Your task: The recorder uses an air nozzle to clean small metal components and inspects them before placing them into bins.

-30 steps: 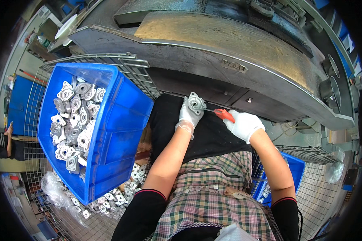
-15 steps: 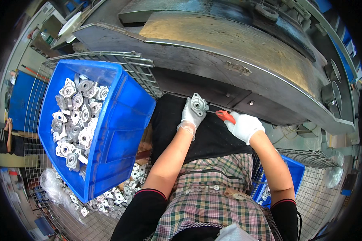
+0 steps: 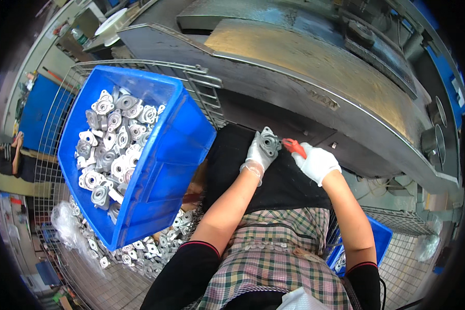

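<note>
My left hand (image 3: 258, 155), in a white glove, grips a grey metal casting (image 3: 269, 142) with a round centre bore and flange ears with holes. My right hand (image 3: 319, 164), also gloved, is closed around a red-handled tool (image 3: 294, 147). Its thin working end points at the casting's right side; whether it touches, I cannot tell. Both hands are over the dark cloth (image 3: 232, 170) across my lap. To their left, a tilted blue bin (image 3: 168, 170) holds many similar castings (image 3: 108, 139).
A metal workbench (image 3: 274, 77) spans the far side. More castings (image 3: 152, 253) lie in a wire cage (image 3: 49, 191) below the blue bin. A second blue bin (image 3: 380, 232) stands at my right, near wire mesh (image 3: 403, 258). Another person (image 3: 15, 157) is at the far left.
The view has shifted, so the bin and bench sit farther right. The red tool and the casting are closer together, and less of the tool's metal shaft shows.
</note>
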Demonstrator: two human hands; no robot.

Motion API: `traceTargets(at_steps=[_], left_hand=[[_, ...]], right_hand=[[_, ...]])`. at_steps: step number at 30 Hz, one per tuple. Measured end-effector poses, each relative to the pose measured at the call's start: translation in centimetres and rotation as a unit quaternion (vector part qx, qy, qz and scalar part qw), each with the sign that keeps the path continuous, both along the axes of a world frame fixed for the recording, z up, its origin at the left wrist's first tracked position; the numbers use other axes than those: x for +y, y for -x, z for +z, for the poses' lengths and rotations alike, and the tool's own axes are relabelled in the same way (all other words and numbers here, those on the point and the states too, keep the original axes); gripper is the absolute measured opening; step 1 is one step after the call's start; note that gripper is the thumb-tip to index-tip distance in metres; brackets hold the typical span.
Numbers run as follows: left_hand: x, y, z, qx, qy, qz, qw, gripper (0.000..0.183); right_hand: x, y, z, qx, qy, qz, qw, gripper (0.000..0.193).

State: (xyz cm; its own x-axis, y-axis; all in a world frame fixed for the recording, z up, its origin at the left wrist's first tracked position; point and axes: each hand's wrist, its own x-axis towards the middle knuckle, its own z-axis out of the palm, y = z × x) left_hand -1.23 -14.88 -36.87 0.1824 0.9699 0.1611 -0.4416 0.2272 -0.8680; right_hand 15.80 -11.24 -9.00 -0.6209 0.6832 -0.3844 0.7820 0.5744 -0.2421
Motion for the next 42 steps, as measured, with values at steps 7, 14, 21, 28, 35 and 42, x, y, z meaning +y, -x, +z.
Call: traceTargets(at_steps=[7, 14, 21, 28, 35, 42], left_hand=[[0.0, -2.1, 11.8, -0.795, 0.098, -0.018, 0.599, 0.019], [-0.7, -3.7, 7.9, -0.758, 0.069, -0.05, 0.646, 0.038], [-1.3, -2.8, 7.7, -0.74, 0.166, 0.061, 0.649, 0.047], [-1.2, -2.5, 7.4, -0.719, 0.163, 0.064, 0.672, 0.045], [-0.5, -2.4, 4.8, -0.666, 0.147, 0.072, 0.727, 0.049], [0.0, -1.8, 5.1, -0.675, 0.121, 0.093, 0.722, 0.046]], right_hand=[[2.2, 1.3, -1.9, 0.018, -0.006, -0.013, 1.0, 0.038], [4.2, -2.5, -6.6, 0.156, 0.022, -0.04, 0.987, 0.03], [7.7, -5.3, -11.9, 0.248, 0.141, -0.032, 0.958, 0.024], [9.2, -7.4, -13.9, 0.278, 0.217, -0.077, 0.933, 0.024], [8.8, -7.6, -13.5, 0.291, 0.222, -0.076, 0.927, 0.022], [6.7, -6.5, -10.7, 0.292, 0.283, -0.12, 0.905, 0.022]])
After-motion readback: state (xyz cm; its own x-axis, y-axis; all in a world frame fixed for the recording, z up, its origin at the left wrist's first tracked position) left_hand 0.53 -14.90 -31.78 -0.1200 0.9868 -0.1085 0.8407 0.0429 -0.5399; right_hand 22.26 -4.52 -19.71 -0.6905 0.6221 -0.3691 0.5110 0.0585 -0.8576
